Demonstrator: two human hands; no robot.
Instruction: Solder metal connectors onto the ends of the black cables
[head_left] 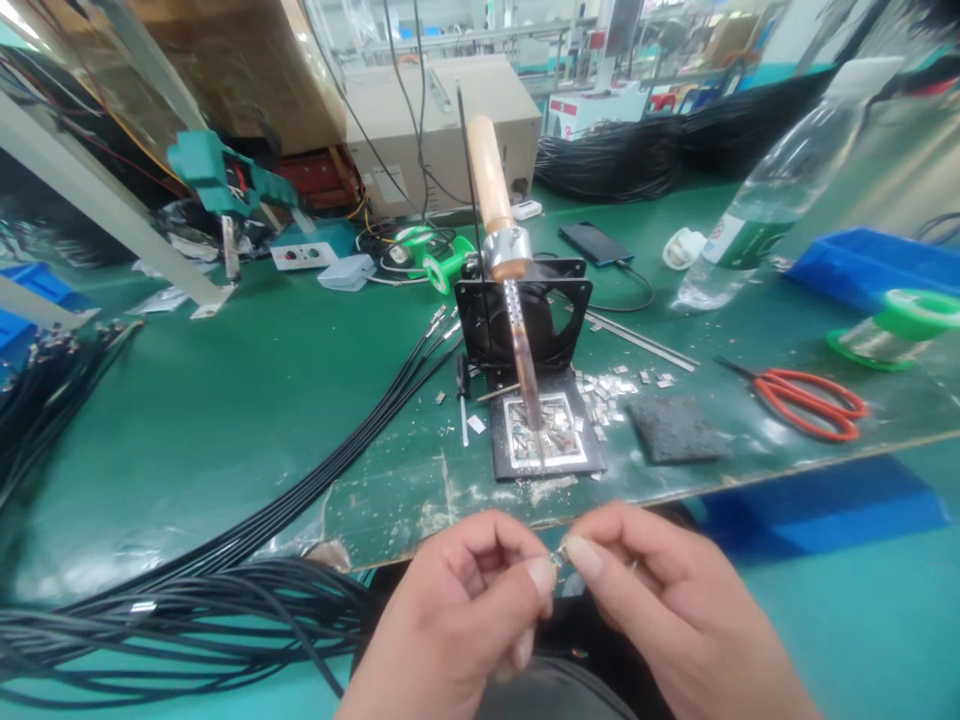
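Observation:
A small silvery metal piece [559,556] is pinched between my fingertips just in front of the table's near edge; its exact kind is too small to make out. My left hand [480,610] is closed, thumb and forefinger on the piece's left side. My right hand [660,600] is closed too, with its thumb and forefinger on the other side. Beyond them a soldering iron [517,310] with a wooden handle points down, its tip over a white-framed tray [511,462] of small metal parts. A black fan [484,335] stands behind the iron.
Black cables [330,470] run across the table at left and hang in a bundle. A small screwdriver [463,385], a dark sponge pad [675,430], orange-handled scissors [814,400], a solder spool [896,330] and a water bottle [787,190] lie or stand around the iron.

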